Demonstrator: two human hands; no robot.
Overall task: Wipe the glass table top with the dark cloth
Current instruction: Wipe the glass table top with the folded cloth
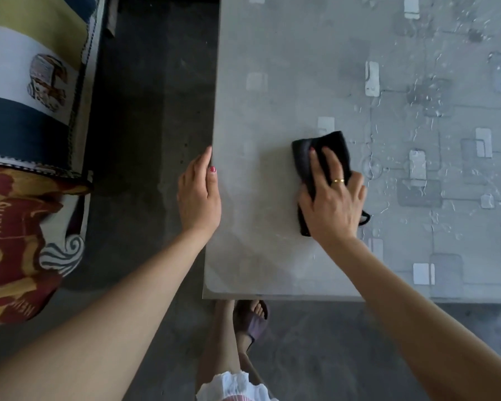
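Note:
The glass table top [272, 68] fills the upper right, grey with a pattern of pale and dark squares showing on its right half. A dark folded cloth [310, 157] lies flat on the glass near the front left part. My right hand [333, 198] presses down on the cloth with spread fingers, a gold ring on one finger. My left hand [198, 192] rests on the table's left edge, thumb on top of the glass, holding nothing else.
A sofa with patterned cushions [26, 140] stands to the left, across a strip of dark floor [151, 111]. My foot in a dark slipper [250, 316] stands below the table's front edge. Water streaks glisten on the glass at the right [434, 99].

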